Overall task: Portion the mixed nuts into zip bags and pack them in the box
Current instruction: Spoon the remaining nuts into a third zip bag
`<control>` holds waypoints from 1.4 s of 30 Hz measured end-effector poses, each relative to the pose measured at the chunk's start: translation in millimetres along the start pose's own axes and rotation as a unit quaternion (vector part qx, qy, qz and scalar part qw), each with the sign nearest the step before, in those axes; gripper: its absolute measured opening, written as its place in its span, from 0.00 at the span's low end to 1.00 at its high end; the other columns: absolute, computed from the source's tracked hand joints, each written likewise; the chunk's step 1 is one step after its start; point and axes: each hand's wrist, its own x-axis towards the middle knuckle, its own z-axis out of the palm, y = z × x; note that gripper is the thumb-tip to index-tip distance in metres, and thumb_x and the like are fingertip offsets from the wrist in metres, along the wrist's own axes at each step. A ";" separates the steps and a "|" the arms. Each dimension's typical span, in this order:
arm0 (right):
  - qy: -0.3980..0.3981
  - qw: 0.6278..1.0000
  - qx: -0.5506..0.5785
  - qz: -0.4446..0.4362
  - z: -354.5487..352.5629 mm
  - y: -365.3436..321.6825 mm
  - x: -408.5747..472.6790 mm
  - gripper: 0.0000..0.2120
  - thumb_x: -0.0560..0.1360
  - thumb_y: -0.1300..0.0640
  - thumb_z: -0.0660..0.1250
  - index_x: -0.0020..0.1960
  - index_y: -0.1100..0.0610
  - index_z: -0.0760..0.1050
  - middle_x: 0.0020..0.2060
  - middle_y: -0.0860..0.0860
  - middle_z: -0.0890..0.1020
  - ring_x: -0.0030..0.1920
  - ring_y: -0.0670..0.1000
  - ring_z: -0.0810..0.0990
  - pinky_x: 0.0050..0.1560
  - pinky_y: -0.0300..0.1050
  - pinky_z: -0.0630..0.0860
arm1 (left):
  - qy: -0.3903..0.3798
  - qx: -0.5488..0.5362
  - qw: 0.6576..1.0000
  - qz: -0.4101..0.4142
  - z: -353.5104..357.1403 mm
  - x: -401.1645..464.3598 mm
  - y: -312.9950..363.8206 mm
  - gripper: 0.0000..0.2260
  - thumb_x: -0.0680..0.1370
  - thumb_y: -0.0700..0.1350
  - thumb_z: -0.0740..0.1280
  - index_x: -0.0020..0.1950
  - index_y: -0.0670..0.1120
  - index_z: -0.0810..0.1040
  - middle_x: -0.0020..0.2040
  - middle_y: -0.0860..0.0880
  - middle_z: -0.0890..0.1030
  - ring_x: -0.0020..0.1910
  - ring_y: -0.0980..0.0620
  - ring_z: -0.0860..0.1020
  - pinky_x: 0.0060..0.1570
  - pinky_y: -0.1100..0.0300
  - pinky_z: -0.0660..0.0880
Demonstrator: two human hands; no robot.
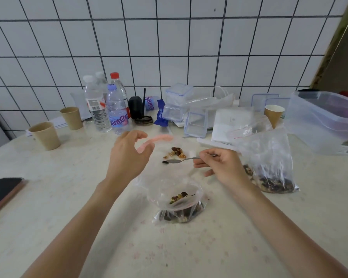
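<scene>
Nearest me the part-filled zip bag (179, 209) sat on the tabletop (68, 197), so I judged my left grip (127, 155), pinching its rim (155, 141), needed to hold it wide while my right grip (221, 167), pinching the spoon (181, 159), tipped inside.

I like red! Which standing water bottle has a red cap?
The back-right bottle, behind the lilac-capped one; the other two caps are white.

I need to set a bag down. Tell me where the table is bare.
Bare: the near table between the forearms, in front of the small nut bag; also between phone and left forearm. Crowded: the back row, bottles to clear box.
</scene>
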 end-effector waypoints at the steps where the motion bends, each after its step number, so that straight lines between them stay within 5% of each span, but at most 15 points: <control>1: 0.000 1.000 -0.004 0.008 4.8 3.3 5.2 0.05 0.82 0.58 0.67 0.51 0.57 0.82 0.42 0.48 0.89 0.45 0.47 0.88 0.45 0.49 0.82 | -0.035 0.040 0.998 -0.019 3.3 6.2 -1.4 0.21 0.79 0.56 0.72 0.68 0.49 0.76 0.64 0.51 0.78 0.64 0.49 0.76 0.62 0.52 0.73; 4: -0.003 1.000 -0.020 0.019 20.7 11.2 16.7 0.07 0.82 0.56 0.68 0.52 0.57 0.83 0.42 0.46 0.89 0.45 0.43 0.88 0.47 0.44 0.82 | -0.115 0.119 0.984 -0.064 13.5 20.2 -2.9 0.28 0.78 0.62 0.69 0.72 0.48 0.72 0.66 0.48 0.77 0.64 0.45 0.76 0.59 0.50 0.73; 7: 0.000 0.999 -0.033 0.032 33.1 15.6 24.0 0.08 0.82 0.54 0.69 0.50 0.58 0.84 0.41 0.46 0.89 0.44 0.42 0.87 0.48 0.47 0.84 | -0.139 0.145 0.977 -0.066 21.6 25.5 -2.3 0.18 0.81 0.59 0.66 0.63 0.48 0.76 0.53 0.49 0.80 0.50 0.45 0.79 0.47 0.51 0.75; 11: 0.046 0.997 0.008 0.064 41.9 22.4 27.5 0.08 0.81 0.56 0.69 0.47 0.56 0.84 0.39 0.49 0.89 0.41 0.46 0.88 0.48 0.60 0.83 | -0.125 0.118 0.984 -0.040 26.0 28.9 -2.3 0.09 0.84 0.52 0.63 0.57 0.49 0.77 0.46 0.49 0.83 0.40 0.47 0.84 0.45 0.47 0.82; 14: 0.076 0.995 0.019 0.065 45.4 25.9 27.2 0.08 0.82 0.57 0.68 0.47 0.55 0.83 0.39 0.50 0.89 0.40 0.47 0.88 0.44 0.63 0.83 | -0.132 0.053 0.989 -0.037 24.4 32.3 -0.2 0.03 0.84 0.51 0.64 0.55 0.54 0.77 0.42 0.52 0.83 0.28 0.55 0.84 0.34 0.55 0.83; 18: 0.095 0.994 0.005 0.056 46.6 27.2 28.1 0.08 0.83 0.58 0.67 0.46 0.53 0.81 0.41 0.49 0.88 0.38 0.47 0.88 0.39 0.65 0.83 | -0.166 -0.009 0.984 -0.056 24.0 36.5 4.4 0.02 0.84 0.50 0.66 0.51 0.55 0.76 0.41 0.50 0.82 0.27 0.55 0.84 0.23 0.63 0.76; 35: 0.151 0.986 -0.077 -0.002 47.2 31.5 25.1 0.06 0.83 0.57 0.66 0.51 0.55 0.82 0.43 0.46 0.86 0.34 0.46 0.87 0.34 0.60 0.84 | -0.170 -0.039 0.983 -0.050 15.1 39.8 11.8 0.03 0.83 0.50 0.66 0.50 0.56 0.78 0.42 0.52 0.82 0.27 0.54 0.84 0.21 0.68 0.70; 42: 0.143 0.980 -0.133 -0.027 48.7 35.2 26.4 0.06 0.83 0.57 0.66 0.53 0.52 0.82 0.43 0.39 0.84 0.33 0.45 0.87 0.44 0.59 0.84 | -0.172 -0.018 0.984 -0.032 17.4 36.7 14.7 0.02 0.84 0.49 0.65 0.55 0.55 0.78 0.43 0.53 0.81 0.26 0.56 0.83 0.29 0.65 0.73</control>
